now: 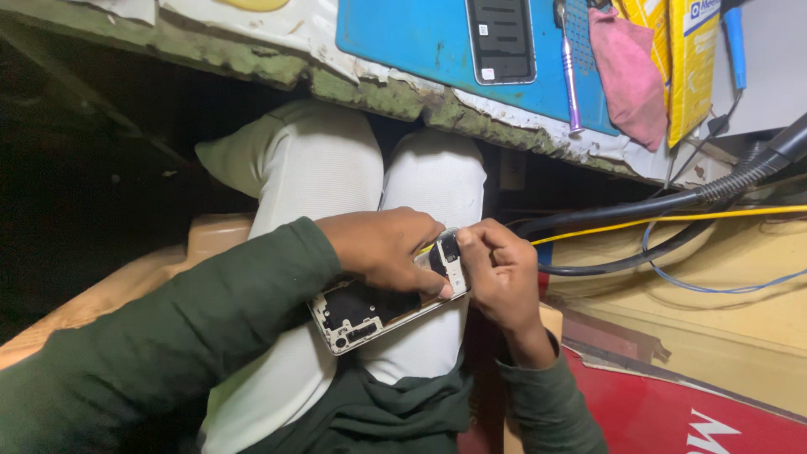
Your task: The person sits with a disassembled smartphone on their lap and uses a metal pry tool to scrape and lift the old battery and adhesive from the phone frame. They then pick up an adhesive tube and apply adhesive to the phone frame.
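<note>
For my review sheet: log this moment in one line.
left hand: grips opened phone over lap | right hand: pinches its top end | workbench: another phone, tweezers

Phone frame [370, 313]: white edge, black interior with grey parts. Sleeves [168, 336]: dark green. Trousers [311, 168]: off-white. Mat [403, 38]: bright blue, scuffed. Phone [501, 40] on the mat: black face, silver rim. Tool [570, 76]: metallic silver. Cloth [629, 76]: pink. Packet [691, 59]: yellow with a white panel and blue print. Tabletop [370, 88]: white covering, worn to green and grey along the edge. Hose [672, 202]: black. Thin wires: one yellow [672, 219], one blue [714, 286]. Panel [672, 412] at lower right: red with white lettering.
</note>
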The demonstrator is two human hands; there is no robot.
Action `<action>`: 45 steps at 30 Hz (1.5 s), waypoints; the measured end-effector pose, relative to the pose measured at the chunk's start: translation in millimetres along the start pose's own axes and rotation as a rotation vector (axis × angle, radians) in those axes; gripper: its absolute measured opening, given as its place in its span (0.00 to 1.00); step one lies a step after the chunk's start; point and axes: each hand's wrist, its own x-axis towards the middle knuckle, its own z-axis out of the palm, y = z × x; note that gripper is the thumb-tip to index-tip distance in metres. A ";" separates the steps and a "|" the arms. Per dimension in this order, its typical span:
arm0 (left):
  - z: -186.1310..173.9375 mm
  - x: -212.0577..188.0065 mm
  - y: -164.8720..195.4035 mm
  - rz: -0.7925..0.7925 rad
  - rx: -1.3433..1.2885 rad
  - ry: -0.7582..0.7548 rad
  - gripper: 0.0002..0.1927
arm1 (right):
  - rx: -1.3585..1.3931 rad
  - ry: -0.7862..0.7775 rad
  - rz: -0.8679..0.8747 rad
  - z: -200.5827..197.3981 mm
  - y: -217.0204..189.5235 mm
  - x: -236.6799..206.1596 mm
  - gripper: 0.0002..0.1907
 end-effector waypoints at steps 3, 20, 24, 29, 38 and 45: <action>-1.2 -2.4 4.5 -0.021 0.002 -0.005 0.24 | -0.050 0.034 -0.104 5.6 -0.2 3.1 0.14; -50.7 -56.5 19.4 0.305 -0.564 0.076 0.40 | 0.680 0.027 -0.023 -17.2 0.1 -6.8 0.13; -12.3 -55.1 10.3 0.284 -0.988 0.234 0.29 | 0.757 -0.068 -0.017 -2.4 -3.5 -15.2 0.13; 27.4 -45.4 -0.5 0.098 -0.848 0.622 0.13 | 0.464 -0.223 0.022 4.7 -10.7 -24.9 0.19; 36.6 -43.1 24.1 0.104 -1.192 0.713 0.18 | 0.338 -0.128 -0.136 14.8 -14.4 -31.1 0.16; 39.9 -40.2 17.5 0.086 -1.123 0.759 0.15 | 0.292 -0.041 -0.121 26.8 -13.6 -34.6 0.11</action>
